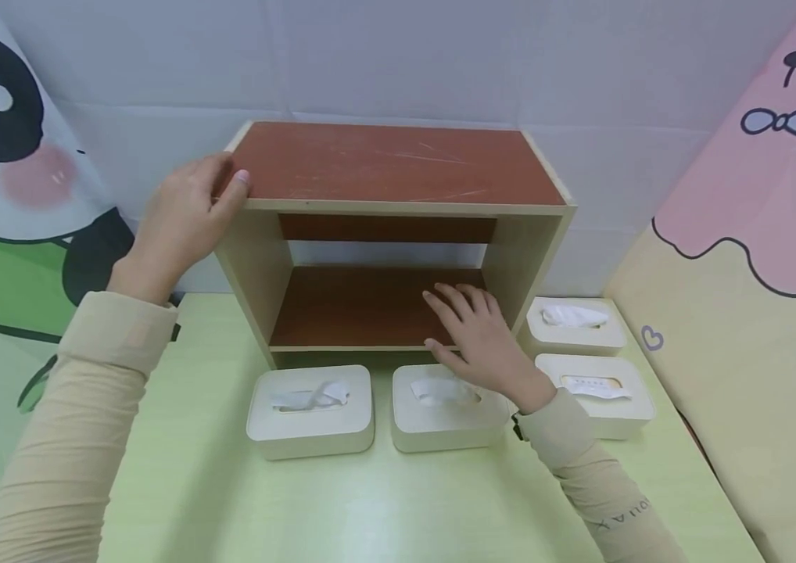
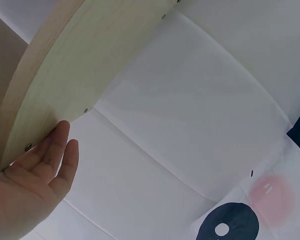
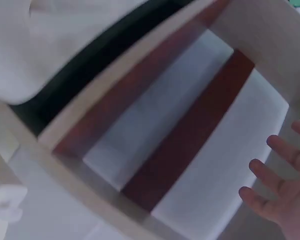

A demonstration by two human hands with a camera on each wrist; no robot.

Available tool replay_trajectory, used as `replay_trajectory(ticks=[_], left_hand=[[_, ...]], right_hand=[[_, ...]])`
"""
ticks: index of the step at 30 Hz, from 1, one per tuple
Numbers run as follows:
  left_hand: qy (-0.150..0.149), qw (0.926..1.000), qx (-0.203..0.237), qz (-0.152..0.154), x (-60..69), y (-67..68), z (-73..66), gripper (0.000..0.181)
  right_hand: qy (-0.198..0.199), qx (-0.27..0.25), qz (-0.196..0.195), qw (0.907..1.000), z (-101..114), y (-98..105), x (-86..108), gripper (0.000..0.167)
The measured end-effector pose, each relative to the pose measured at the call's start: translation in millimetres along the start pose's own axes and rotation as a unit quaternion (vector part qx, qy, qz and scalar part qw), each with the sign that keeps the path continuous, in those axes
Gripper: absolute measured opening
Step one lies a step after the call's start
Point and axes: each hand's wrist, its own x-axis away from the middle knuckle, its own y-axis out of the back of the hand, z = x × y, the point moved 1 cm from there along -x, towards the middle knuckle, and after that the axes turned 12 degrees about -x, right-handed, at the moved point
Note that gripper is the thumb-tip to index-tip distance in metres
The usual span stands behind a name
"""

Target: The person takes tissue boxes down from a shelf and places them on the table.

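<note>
A small wooden shelf (image 1: 398, 166) with a scratched reddish-brown top and pale sides stands on the table. At its upper left corner, my left hand (image 1: 183, 219) holds on, with the thumb over the top edge. In the left wrist view, its fingers lie against the pale side panel (image 2: 85, 65). My right hand (image 1: 478, 336) is spread in front of the shelf's lower opening, holding nothing. Below it sits a white tissue box (image 1: 440, 439), partly hidden by that hand and wrist. Another tissue box (image 1: 313, 446) stands to its left.
Right of the shelf are a rear tissue box (image 1: 574, 342) and a nearer tissue box (image 1: 616, 426). A pale green table (image 1: 370, 516) carries everything. White cloth (image 1: 398, 62) hangs behind, with cartoon-printed panels at both sides.
</note>
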Motion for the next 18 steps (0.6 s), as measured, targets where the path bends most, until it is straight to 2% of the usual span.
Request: replay_trajectory(ticks=[5,9,14,16,18], left_hand=[[0.005,0.9999,-0.010,-0.002,4.3,2.3,0.9,0.059],[0.008,0.9996,-0.026,-0.004,13.0,6.5,3.5,0.059],[0.011,0.9978,-0.063,-0.015,30.2,10.9,12.2,0.057],[0.011,0.9965,-0.079,-0.024,39.0,12.2,18.1,0.056],[0.019,0.9949,-0.097,-0.021,48.2,13.5,25.0,0.056]], right_hand=[[-0.004,0.001,-0.016,0.9999,-11,28,8.4,0.060],[-0.001,0.008,-0.037,0.9993,-17,49,17.0,0.060],[-0.014,0.009,-0.059,0.9981,-29,76,31.9,0.057],[-0.026,0.004,-0.062,0.9977,-35,86,39.9,0.054],[-0.045,-0.001,-0.062,0.9970,-42,95,47.9,0.052]])
